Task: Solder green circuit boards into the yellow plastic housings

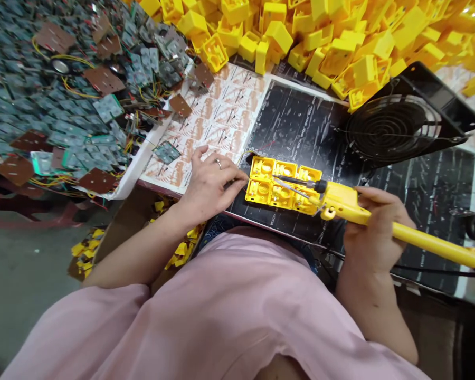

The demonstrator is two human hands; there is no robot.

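Note:
Two rows of open yellow plastic cases (263, 191) lie side by side on the black sheet, with small metal parts inside. My right hand (376, 227) is wrapped round a yellow soldering iron (346, 203) with a thin feed tube along its front. Its dark tip reaches left over the middle of the cases. My left hand (216, 182), wearing a ring, has thumb and forefinger pinched together at the cases' left edge. Whatever is between those fingertips is too small to make out.
Many yellow cases (277, 39) are heaped along the back. A black fan (391, 124) stands at the right rear. At left, a white tray (142, 163) overflows with circuit boards and wires; one loose board (167, 152) lies beside it. Below the table edge are more yellow pieces (87, 248).

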